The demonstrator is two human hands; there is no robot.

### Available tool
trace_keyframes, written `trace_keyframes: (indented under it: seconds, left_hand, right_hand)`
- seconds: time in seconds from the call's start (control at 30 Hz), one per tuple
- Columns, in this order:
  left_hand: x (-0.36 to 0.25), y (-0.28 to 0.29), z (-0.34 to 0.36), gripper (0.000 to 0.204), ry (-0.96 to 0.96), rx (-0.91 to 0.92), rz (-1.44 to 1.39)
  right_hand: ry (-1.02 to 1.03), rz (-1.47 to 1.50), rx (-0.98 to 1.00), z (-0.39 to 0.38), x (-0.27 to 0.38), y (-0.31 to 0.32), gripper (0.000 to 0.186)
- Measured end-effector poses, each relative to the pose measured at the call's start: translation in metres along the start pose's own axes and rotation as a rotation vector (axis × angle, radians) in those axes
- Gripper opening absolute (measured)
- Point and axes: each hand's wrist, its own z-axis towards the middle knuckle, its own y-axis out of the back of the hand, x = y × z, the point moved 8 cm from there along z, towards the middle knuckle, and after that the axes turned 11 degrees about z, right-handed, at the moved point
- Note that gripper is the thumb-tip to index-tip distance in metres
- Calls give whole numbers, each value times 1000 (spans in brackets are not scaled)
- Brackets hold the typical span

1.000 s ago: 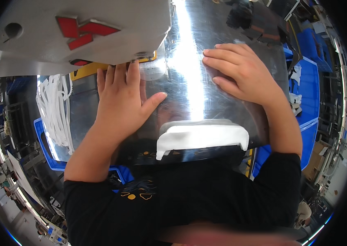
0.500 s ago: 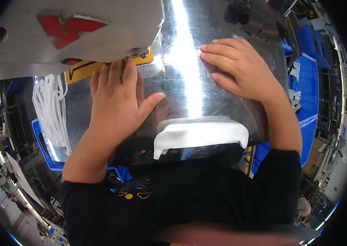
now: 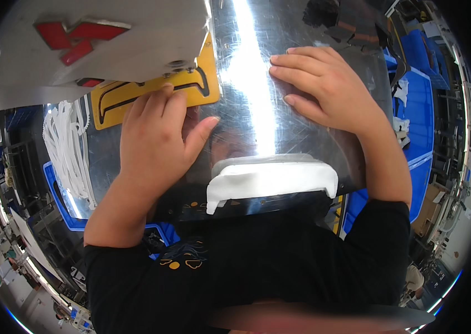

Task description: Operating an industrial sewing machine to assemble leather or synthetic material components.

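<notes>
The left hand [image 3: 154, 131], thumb spread wide, touched one yellow template [image 3: 193, 99] partly beneath one machine [image 3: 124, 55]; the right hand [image 3: 327, 86], loosely spread, was over one table [image 3: 241, 119].

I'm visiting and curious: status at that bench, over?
Left fingers at yellow slotted plate. Right fingers over metal table, nothing visibly held. Gray machine head hides part of plate.

On the right side there is 1 blue bin [image 3: 421, 133], in which white pieces [image 3: 401, 101] lie. Near it stands 1 brown cardboard box [image 3: 431, 208]. At the left, 1 blue tray [image 3: 75, 224] is visible.
</notes>
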Motion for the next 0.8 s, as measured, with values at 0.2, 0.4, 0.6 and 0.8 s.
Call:
trace_keyframes:
  seconds: [0.2,0.4,0.6,0.8]
  left_hand:
    - [-10,6,0,54,-81,-40,-16]
    - [-15,-1,1,62,-123,57,-89]
    - [-21,-4,3,66,-198,92,-170]
    - [-23,-11,3,69,-223,147,-165]
  right_hand:
    - [-10,0,13,0,-1,-1,36]
    - [-9,7,2,-1,-1,0,36]
    - [-7,29,-5,-1,-2,1,34]
    - [1,48,-24,-2,-5,2,30]
